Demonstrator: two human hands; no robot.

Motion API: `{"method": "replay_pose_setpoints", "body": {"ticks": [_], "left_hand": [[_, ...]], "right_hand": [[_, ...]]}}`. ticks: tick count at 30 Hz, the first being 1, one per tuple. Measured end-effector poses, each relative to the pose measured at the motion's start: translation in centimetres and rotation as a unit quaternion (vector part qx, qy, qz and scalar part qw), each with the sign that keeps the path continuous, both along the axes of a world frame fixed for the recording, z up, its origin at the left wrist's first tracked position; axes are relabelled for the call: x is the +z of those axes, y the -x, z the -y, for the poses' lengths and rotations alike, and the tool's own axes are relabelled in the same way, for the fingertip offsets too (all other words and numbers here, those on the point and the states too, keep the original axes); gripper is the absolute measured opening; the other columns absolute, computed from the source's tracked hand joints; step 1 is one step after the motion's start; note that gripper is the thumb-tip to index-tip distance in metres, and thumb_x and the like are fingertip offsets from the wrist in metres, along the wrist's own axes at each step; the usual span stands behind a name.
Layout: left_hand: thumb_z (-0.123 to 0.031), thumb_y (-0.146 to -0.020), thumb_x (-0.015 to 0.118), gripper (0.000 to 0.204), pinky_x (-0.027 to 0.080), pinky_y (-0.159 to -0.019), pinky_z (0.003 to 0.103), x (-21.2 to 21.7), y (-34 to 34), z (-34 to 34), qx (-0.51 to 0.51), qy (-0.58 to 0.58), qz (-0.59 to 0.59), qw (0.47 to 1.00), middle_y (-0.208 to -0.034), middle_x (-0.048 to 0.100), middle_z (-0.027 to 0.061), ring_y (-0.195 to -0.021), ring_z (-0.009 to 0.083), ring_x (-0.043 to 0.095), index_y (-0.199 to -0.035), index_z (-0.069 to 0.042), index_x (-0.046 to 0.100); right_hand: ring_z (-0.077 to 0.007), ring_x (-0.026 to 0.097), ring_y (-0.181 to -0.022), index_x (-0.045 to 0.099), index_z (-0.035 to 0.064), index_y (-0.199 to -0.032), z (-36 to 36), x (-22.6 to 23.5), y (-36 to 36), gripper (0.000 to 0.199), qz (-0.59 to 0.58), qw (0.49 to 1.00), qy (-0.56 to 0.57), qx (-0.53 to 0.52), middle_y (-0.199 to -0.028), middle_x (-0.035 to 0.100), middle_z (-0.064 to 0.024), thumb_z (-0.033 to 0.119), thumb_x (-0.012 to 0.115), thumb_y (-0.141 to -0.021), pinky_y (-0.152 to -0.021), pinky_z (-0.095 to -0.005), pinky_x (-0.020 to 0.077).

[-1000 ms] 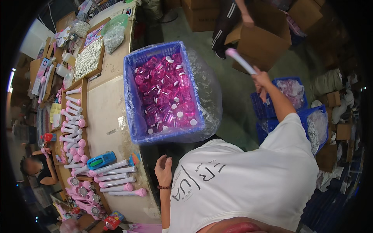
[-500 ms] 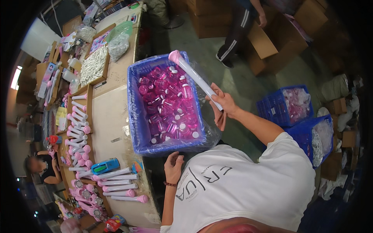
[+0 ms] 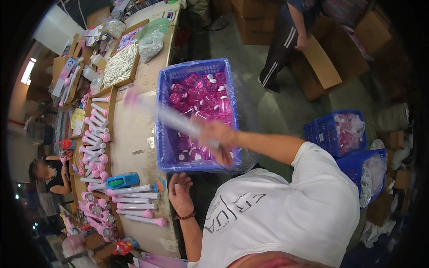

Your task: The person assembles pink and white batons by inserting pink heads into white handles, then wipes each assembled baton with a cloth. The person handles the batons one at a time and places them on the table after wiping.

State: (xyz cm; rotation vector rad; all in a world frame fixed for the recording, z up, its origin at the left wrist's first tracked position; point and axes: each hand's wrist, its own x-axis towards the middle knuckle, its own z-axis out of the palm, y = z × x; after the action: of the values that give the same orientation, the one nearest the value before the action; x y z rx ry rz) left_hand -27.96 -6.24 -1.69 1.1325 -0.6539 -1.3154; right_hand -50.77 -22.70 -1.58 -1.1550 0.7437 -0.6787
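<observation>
Blurrily, right hand (image 3: pixel 219 138) had a closed grip on a white, seemingly pink-capped tube (image 3: pixel 172 118) above the blue crate (image 3: pixel 163 111); left hand (image 3: pixel 179 193) rested open on the worktop (image 3: pixel 134 134) edge.

Packing workshop, blue crates (image 3: pixel 166 129) of pink bottles, cardboard boxes (image 3: pixel 319 62), cluttered assembly bench (image 3: pixel 134 134)

A crate (image 3: pixel 165 134) of bottles (image 3: pixel 199 96) sits at frame centre, right of the table (image 3: pixel 134 138); tubes (image 3: pixel 134 198) lie lower left, and apparently two more crates (image 3: pixel 333 134) stand at right.
</observation>
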Motion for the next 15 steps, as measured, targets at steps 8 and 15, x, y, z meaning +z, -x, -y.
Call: {"method": "replay_pose_setpoints", "body": {"ticks": [8, 15], "left_hand": [[-0.043, -0.083, 0.06, 0.077, 0.042, -0.055, 0.023, 3.7, -1.5, -2.4, -0.092, 0.124, -0.066, 0.986, -0.101, 0.062, 0.0143, -0.064, 0.0106, 0.053, -0.134, 0.008, 0.036], [-0.009, -0.084, 0.063, 0.031, 0.05, -0.082, 0.033, 5.3, -9.3, -9.5, 0.229, 0.005, 0.093, 0.969, -0.099, 0.065, 0.0154, -0.091, 0.0215, 0.063, -0.11, 0.007, 0.056]], "right_hand": [[-0.0113, 0.059, -0.072, 0.055, 0.0031, -0.122, -8.4, 2.5, -8.9, 0.05, -0.004, 0.939, -0.13, 0.32, -0.087, 0.067, -0.0085, 0.041, 0.035, -0.097, -0.064, -0.0251, 0.0488], [-0.0157, 0.062, -0.079, 0.058, 0.0029, -0.107, -10.4, -1.3, -18.2, 0.052, -0.208, 0.971, -0.06, 0.096, -0.091, 0.062, -0.0087, 0.05, 0.038, -0.096, -0.064, -0.0316, 0.0512]]}}
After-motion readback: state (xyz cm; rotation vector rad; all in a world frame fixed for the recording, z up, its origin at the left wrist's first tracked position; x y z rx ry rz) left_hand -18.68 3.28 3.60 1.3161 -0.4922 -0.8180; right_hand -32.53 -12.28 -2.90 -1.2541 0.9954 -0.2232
